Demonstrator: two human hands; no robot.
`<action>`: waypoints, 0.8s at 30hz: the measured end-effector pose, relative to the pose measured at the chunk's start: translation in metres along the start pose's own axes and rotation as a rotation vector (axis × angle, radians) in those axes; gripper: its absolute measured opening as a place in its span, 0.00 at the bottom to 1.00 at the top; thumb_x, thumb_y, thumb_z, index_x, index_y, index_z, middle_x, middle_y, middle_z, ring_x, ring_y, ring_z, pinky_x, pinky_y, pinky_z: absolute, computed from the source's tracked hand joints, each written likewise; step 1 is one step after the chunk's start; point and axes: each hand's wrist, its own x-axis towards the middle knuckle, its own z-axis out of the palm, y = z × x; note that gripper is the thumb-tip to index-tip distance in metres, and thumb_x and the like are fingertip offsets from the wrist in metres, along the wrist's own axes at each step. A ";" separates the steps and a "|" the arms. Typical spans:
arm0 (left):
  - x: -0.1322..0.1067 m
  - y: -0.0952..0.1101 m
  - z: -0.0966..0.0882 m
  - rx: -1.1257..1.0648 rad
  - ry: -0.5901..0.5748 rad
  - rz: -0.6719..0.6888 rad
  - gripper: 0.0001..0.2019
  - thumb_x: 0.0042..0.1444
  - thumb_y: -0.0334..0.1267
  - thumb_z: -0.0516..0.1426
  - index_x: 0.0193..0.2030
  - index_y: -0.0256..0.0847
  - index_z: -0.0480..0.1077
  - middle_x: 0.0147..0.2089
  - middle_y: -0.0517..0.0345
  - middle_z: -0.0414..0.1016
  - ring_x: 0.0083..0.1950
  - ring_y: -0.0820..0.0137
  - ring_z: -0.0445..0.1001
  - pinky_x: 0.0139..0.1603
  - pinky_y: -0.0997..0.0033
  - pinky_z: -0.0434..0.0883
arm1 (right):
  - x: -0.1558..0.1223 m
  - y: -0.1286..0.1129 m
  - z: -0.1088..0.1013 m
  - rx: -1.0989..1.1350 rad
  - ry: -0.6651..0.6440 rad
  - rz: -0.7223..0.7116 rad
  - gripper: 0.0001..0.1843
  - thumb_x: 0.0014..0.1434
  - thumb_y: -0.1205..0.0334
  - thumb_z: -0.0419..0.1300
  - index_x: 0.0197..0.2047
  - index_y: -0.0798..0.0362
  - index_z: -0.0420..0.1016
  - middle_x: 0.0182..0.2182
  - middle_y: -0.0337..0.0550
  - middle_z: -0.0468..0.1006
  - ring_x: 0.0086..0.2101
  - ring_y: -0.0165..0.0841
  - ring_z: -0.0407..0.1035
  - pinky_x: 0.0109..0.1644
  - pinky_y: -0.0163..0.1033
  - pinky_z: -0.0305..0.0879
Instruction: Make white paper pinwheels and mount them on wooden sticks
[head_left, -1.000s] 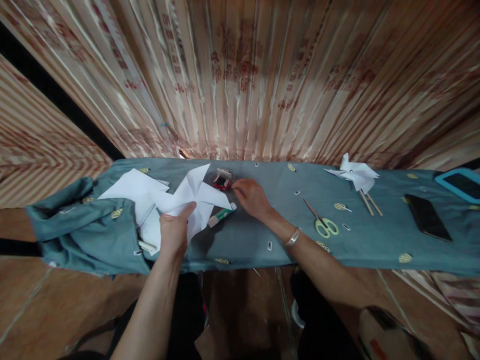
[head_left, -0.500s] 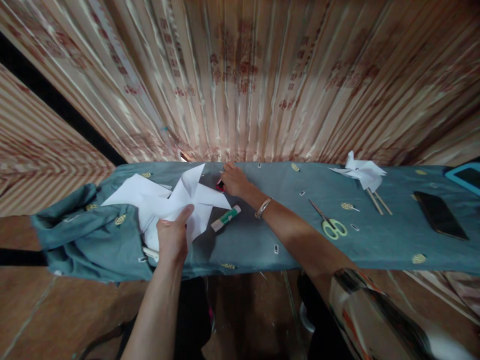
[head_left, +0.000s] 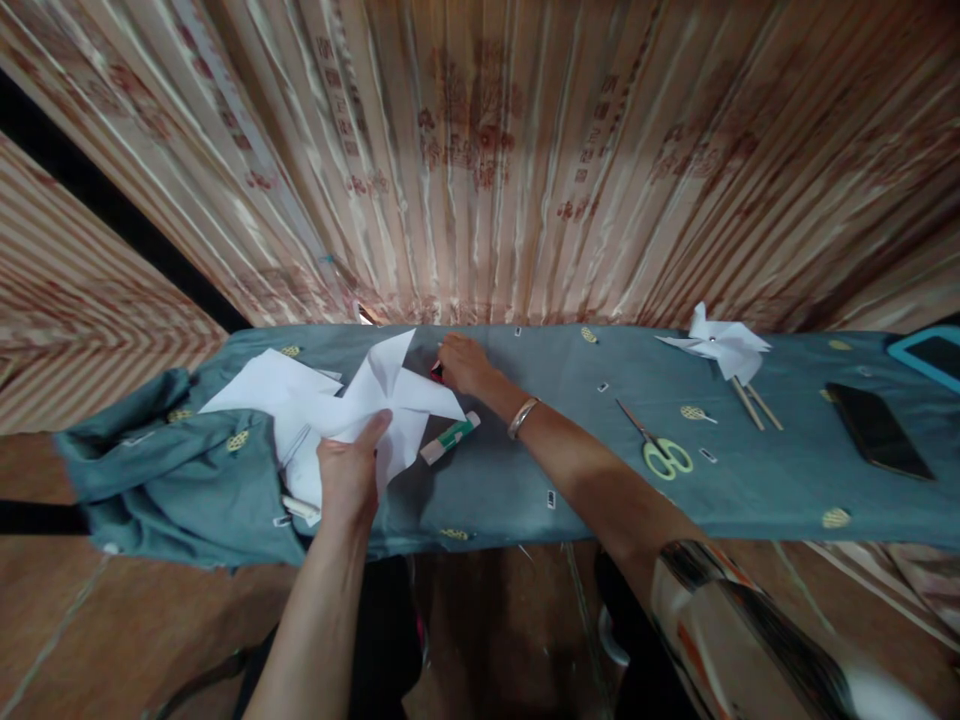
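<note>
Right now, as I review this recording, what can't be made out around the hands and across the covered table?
All in the head view:
Red box: mostly hidden by the right hand; contents unseen.
Right-hand fingertips: mostly hidden by the hand itself; whether they pinch anything is unclear.
Left hand: fingertips hidden under the white paper pinwheel.
Blue-rimmed object: cut off by the right edge.
Green-and-white tube: print too small and blurred to read.

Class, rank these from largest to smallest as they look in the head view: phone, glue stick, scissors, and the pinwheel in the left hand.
1. Pinwheel, its blades spread above the left hand
2. Phone
3. Scissors, longer than the last item
4. Glue stick
</note>
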 end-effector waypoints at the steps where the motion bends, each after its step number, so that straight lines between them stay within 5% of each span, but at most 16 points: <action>1: 0.000 0.000 0.000 -0.001 0.001 -0.009 0.20 0.34 0.36 0.67 0.38 0.32 0.76 0.37 0.49 0.80 0.39 0.60 0.78 0.47 0.57 0.74 | 0.000 0.000 0.002 0.003 0.003 -0.002 0.13 0.58 0.72 0.54 0.42 0.64 0.77 0.43 0.60 0.77 0.48 0.44 0.66 0.47 0.44 0.63; 10: 0.002 -0.001 0.000 -0.001 0.006 -0.005 0.19 0.35 0.37 0.68 0.37 0.32 0.76 0.37 0.48 0.80 0.41 0.60 0.78 0.48 0.57 0.74 | -0.009 0.005 0.006 0.071 0.091 -0.003 0.12 0.61 0.69 0.53 0.41 0.61 0.77 0.47 0.60 0.72 0.52 0.43 0.59 0.51 0.45 0.62; 15: 0.002 -0.001 0.001 -0.005 0.019 0.018 0.20 0.34 0.37 0.68 0.38 0.31 0.76 0.37 0.48 0.80 0.40 0.60 0.78 0.49 0.57 0.74 | -0.010 0.013 0.006 0.368 0.239 0.076 0.11 0.59 0.73 0.53 0.32 0.58 0.77 0.40 0.53 0.75 0.49 0.38 0.63 0.57 0.43 0.58; 24: 0.001 -0.004 0.002 -0.027 -0.022 0.030 0.19 0.36 0.36 0.68 0.38 0.34 0.77 0.40 0.49 0.80 0.40 0.61 0.78 0.46 0.60 0.75 | -0.014 0.035 0.014 0.615 0.268 0.224 0.10 0.60 0.66 0.54 0.31 0.55 0.76 0.32 0.41 0.80 0.36 0.31 0.73 0.41 0.34 0.67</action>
